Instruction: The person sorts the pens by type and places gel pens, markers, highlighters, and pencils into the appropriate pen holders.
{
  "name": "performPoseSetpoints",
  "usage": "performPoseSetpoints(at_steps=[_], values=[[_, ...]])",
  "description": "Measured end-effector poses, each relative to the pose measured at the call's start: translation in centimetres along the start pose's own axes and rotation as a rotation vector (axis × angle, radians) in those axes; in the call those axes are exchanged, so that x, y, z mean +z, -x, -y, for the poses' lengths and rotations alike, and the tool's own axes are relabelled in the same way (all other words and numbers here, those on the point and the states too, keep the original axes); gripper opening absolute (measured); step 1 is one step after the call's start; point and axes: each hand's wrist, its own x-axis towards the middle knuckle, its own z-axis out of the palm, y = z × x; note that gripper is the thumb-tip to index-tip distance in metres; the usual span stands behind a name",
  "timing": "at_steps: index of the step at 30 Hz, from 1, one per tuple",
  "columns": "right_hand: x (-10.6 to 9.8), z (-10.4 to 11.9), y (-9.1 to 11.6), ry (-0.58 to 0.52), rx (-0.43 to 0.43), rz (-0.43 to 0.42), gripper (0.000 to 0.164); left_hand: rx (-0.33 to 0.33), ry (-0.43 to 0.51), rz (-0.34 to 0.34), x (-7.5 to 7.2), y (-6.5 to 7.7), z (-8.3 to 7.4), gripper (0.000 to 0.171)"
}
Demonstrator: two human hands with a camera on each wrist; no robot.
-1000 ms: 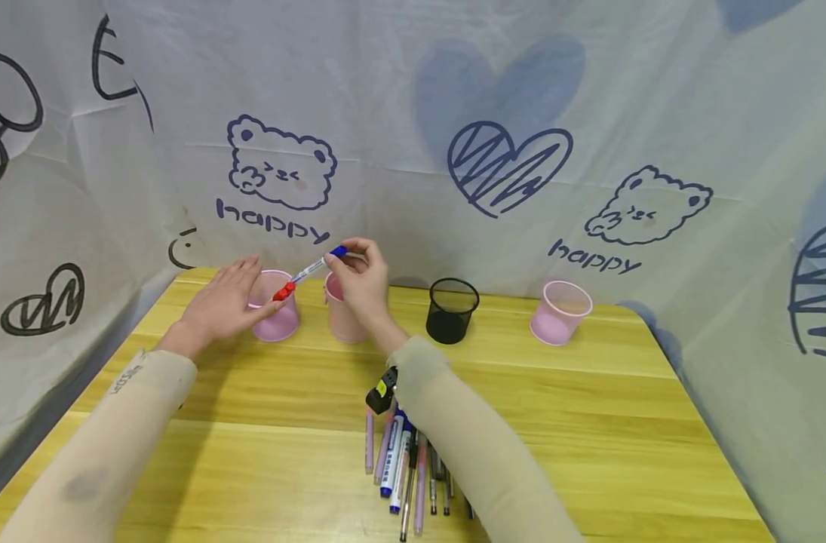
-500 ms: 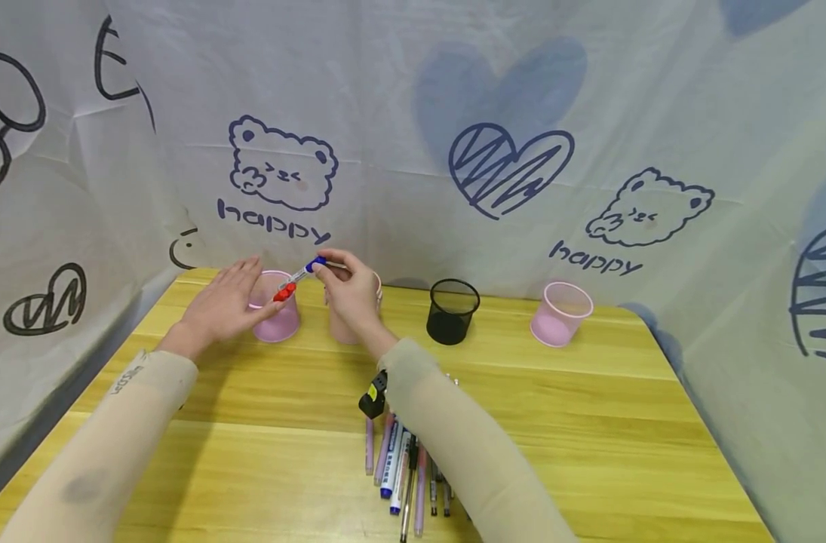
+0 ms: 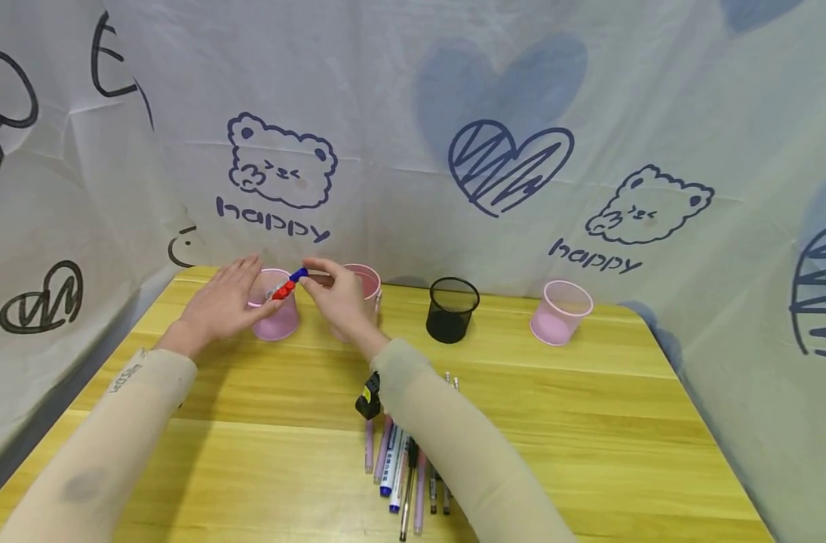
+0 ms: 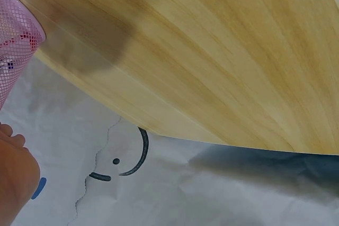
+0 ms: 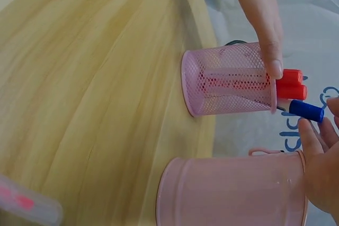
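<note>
From the head view, your right hand [image 3: 341, 298] pinches the blue pen [image 3: 299, 275] by its cap. The pen's other end points down into the cup [image 3: 275, 327] on the left. Your left hand [image 3: 219, 305] lies against that cup, fingers straight and not curled. More pens [image 3: 388, 469] lie on the table [image 3: 284, 467].

From the left wrist, the cup sits at the edge, and red shows through its holes. Too little shows there to tell either hand's hold.

From the right wrist, two red pens [image 5: 293, 92] stand in the cup, and the blue pen leans in just beside them, its cap above the rim. Your left thumb touches the rim. I think you are at the step of putting the blue pen in. Next, it seems, you need to lower it beside the red caps and let go.
</note>
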Motion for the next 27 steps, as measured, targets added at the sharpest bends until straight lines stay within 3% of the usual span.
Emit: performPoseSetpoints(at_steps=[2,5,9,14,18,27], values=[[0.00,0.07,0.00,0.013,-0.002,0.017,0.033,0.003,0.000,-0.006,-0.02,0.01,0.00,0.103],[-0.10,0.15,0.03,0.118,-0.027,0.057,0.037,0.009,-0.004,-0.008,-0.07,0.04,-0.01,0.103],[-0.22,0.18,0.04,0.287,-0.057,0.147,0.044,0.014,-0.008,-0.003,-0.10,0.00,-0.07,0.102],[-0.13,0.30,0.16,0.428,-0.030,0.274,0.056,0.013,-0.002,-0.011,-0.13,0.03,-0.07,0.103],[-0.08,0.33,0.30,0.446,-0.005,0.329,0.062,0.006,0.007,-0.016,-0.12,0.09,-0.07,0.103],[-0.36,0.54,0.65,0.410,-0.018,0.333,0.062,0.010,0.008,-0.022,0.04,0.03,0.10,0.104]])
